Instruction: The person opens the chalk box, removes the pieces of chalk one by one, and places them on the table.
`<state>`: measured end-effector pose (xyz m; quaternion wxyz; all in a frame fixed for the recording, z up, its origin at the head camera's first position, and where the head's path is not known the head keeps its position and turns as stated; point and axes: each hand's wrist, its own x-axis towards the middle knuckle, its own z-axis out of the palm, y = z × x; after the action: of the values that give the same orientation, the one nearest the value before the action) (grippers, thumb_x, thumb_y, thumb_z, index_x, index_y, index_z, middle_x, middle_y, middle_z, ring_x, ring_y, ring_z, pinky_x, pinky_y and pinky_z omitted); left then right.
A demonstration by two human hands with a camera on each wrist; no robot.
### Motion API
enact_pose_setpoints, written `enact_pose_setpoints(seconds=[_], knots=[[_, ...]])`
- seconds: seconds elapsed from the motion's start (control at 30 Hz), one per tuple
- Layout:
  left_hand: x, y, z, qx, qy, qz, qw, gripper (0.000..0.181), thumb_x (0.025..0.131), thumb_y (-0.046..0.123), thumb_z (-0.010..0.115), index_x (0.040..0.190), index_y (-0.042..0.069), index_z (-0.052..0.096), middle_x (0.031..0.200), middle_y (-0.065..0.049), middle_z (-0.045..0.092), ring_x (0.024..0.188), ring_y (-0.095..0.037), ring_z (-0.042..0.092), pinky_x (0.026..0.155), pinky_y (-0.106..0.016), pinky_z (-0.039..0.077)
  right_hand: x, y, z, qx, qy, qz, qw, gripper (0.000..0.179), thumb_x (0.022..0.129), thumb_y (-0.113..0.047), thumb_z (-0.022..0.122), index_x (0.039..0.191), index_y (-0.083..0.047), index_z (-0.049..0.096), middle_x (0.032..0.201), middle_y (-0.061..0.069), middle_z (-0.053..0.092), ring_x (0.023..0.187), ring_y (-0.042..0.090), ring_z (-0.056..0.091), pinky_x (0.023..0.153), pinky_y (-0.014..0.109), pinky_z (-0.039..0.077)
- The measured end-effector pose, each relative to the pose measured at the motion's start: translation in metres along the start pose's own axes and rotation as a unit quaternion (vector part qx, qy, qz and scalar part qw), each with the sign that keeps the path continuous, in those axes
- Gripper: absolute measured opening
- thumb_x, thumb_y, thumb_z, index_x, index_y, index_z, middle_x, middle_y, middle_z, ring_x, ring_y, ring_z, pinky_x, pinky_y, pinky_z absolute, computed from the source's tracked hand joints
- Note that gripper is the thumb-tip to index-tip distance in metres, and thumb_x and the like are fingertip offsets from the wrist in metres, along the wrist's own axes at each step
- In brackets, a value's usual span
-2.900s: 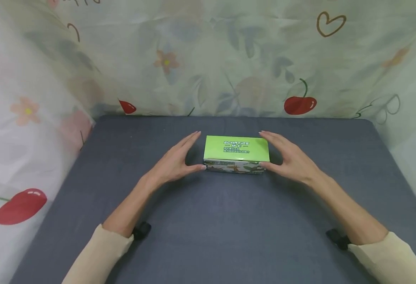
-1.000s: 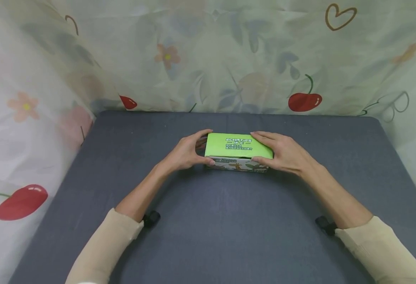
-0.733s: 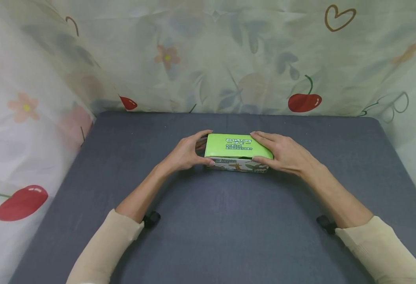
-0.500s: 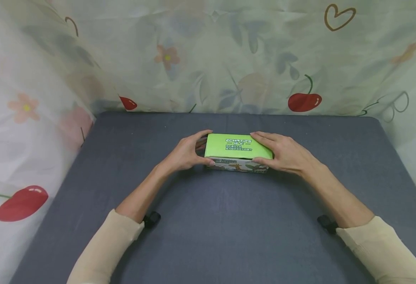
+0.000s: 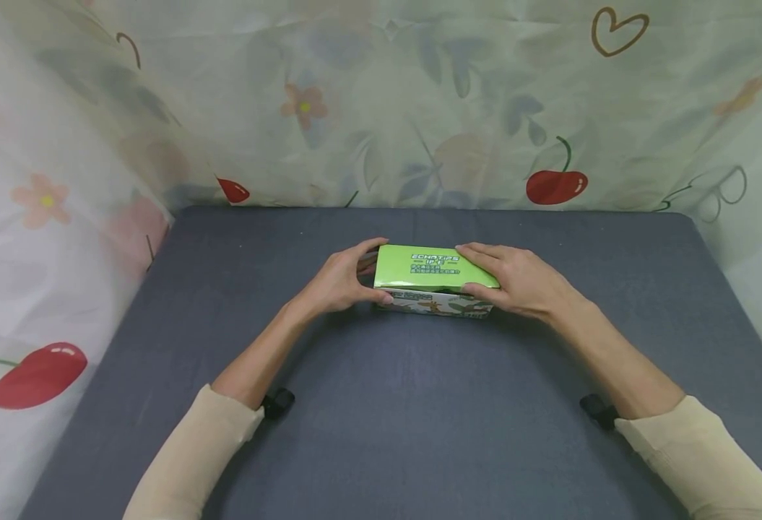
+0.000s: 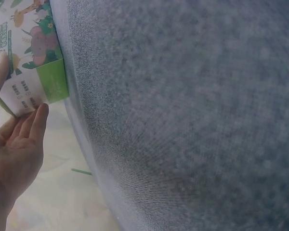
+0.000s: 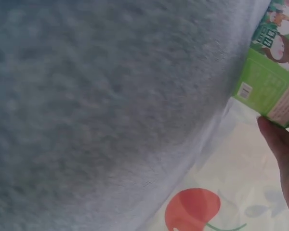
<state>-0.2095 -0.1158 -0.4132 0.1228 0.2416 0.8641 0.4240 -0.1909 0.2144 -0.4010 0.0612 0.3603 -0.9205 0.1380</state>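
Note:
A small cardboard box [image 5: 435,304] with printed animals and leaves on its side lies on the grey table. Its bright green lid [image 5: 413,276] carries white and dark lettering, and a dark gap shows beneath the lid's front edge. My left hand [image 5: 336,282] holds the left end, thumb on the front and fingers behind. At the other end, my right hand [image 5: 529,282] grips the lid, thumb at the front edge and fingertips at the back. The left wrist view shows the white-and-green end [image 6: 31,89] by my fingers; the right wrist view shows a green end with a barcode [image 7: 260,82].
The grey cloth-covered table [image 5: 413,419] extends around the box. Behind it hangs a pale curtain [image 5: 381,108] with cherries, flowers and leaves, and similar cloth closes both sides. A small black device [image 5: 279,403] sits at the left wrist, another [image 5: 598,412] at the right.
Both hands have closed in from beside the box onto its ends. Lately the lid's front edge has risen slightly near the right hand, widening the dark gap; the left hand has stayed nearly still.

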Motion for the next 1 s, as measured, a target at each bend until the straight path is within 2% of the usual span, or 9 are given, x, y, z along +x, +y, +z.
enact_pose_setpoints(seconds=[0.57,0.8,1.0], knots=[[0.001,0.000,-0.001,-0.008,-0.007,0.005,0.9999,0.101,0.074,0.021,0.089,0.156,0.011,0.031,0.154,-0.011,0.039,0.131,-0.025,0.052,0.100,-0.029,0.048,0.002,0.009,-0.015,0.076,-0.037,0.021,0.9962,0.061,0.097,-0.043,0.063,0.147,-0.012,0.050,0.145,0.013,0.052,0.128,0.030,0.055,0.099,0.050,0.046],[-0.002,0.002,-0.001,-0.005,-0.005,-0.001,1.0000,0.101,0.075,0.021,0.088,0.157,0.014,0.031,0.155,-0.009,0.039,0.131,-0.026,0.053,0.099,-0.028,0.048,0.001,0.012,-0.018,0.106,-0.016,0.039,0.9934,0.050,0.098,-0.036,0.063,0.142,-0.014,0.058,0.138,0.008,0.060,0.115,0.024,0.062,0.089,0.043,0.047],[-0.003,0.000,-0.002,-0.007,-0.006,0.002,1.0000,0.100,0.077,0.021,0.087,0.158,0.017,0.029,0.157,-0.006,0.036,0.132,-0.025,0.051,0.101,-0.028,0.047,-0.004,0.013,-0.021,0.089,0.025,0.033,0.9951,0.049,0.090,-0.035,0.074,0.133,-0.012,0.066,0.125,0.005,0.068,0.103,0.020,0.067,0.080,0.040,0.050]])
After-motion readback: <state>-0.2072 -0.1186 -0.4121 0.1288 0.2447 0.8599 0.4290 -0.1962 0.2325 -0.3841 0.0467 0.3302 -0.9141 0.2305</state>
